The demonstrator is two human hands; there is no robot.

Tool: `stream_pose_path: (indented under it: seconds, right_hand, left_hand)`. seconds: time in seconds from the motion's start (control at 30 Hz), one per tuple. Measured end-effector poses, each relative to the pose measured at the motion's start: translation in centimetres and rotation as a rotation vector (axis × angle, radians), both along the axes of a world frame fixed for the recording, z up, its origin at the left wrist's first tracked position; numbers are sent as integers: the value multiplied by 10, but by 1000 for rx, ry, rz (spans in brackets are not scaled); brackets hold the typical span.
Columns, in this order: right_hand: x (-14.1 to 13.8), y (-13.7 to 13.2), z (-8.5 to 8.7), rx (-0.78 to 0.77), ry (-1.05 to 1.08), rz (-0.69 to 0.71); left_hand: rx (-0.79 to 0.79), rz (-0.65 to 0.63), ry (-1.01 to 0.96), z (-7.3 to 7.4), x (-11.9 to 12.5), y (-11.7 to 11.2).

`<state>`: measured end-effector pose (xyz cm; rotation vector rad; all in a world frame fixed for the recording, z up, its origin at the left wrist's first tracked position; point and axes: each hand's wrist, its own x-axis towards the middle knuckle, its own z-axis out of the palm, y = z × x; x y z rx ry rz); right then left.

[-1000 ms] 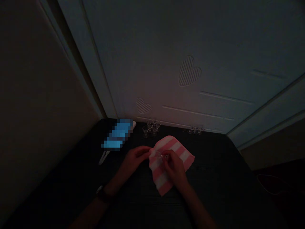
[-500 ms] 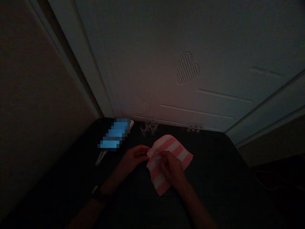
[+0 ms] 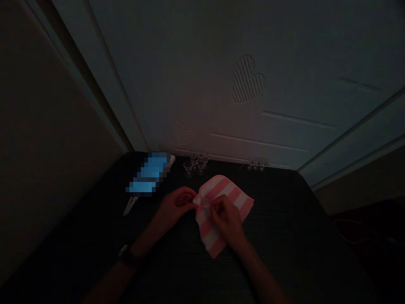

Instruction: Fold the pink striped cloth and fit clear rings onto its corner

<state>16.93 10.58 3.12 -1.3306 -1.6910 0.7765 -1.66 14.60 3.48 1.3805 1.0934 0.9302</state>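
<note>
A pink-and-white striped cloth lies spread under and between my hands on the dark table. My left hand pinches the cloth's left edge, its fingers curled together. My right hand is closed over the middle of the cloth, with thumb and fingertips pinched at a small clear goblet. Dim light and the fingers hide much of that goblet's outline. Behind the cloth stands a cluster of small clear goblets.
More tiny clear glassware stands at the table's back right. A phone with a lit, blurred screen leans on a white stand at the left. A pale panel with embossed hearts rises behind the dark table.
The view has tilted slightly, so everything sits a little higher. My right hand's fingers have shifted slightly at the goblet, while my left hand keeps its pinch on the cloth.
</note>
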Motion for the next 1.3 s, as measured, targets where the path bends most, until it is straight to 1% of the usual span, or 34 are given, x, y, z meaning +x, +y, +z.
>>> stream_pose_path:
  seconds: [0.07,0.13,0.2,0.23,0.3,0.43,0.5,0.57,0.73,0.93,1.07,1.2,1.3]
  right_hand:
    - [-1,3,-4,-83,147,-39]
    - [-2,7,-9,-170,287,-36]
    - [-3,10,-12,-235,378,-15]
    - [-3,10,-12,-245,390,-11]
    - [-2,11,-9,-226,337,-5]
    - [3,11,-1,-85,142,-11]
    - [7,11,0,-15,116,-23]
    - [11,12,-1,17,121,-15]
    - [14,14,-4,35,122,13]
    - [16,14,-1,86,96,30]
    - [15,14,0,86,56,37]
    - [13,12,-1,82,2,-3]
    - [13,11,0,71,-55,-21]
  left_hand:
    - [6,-5,-14,0,1,-1]
    - [19,-6,-13,-1,2,-2]
    - [32,-3,-6,-2,3,-3]
    - [37,-3,0,-2,3,-3]
    - [41,6,9,-3,4,-2]
    - [31,70,19,-3,2,1]
    - [24,118,17,-2,0,3]
    - [16,154,16,-1,-1,5]
    - [0,173,31,0,-1,5]
    - [15,198,47,3,1,4]
    - [23,193,45,0,0,5]
    - [23,173,40,-4,-1,6]
    - [26,155,33,-5,-1,7]
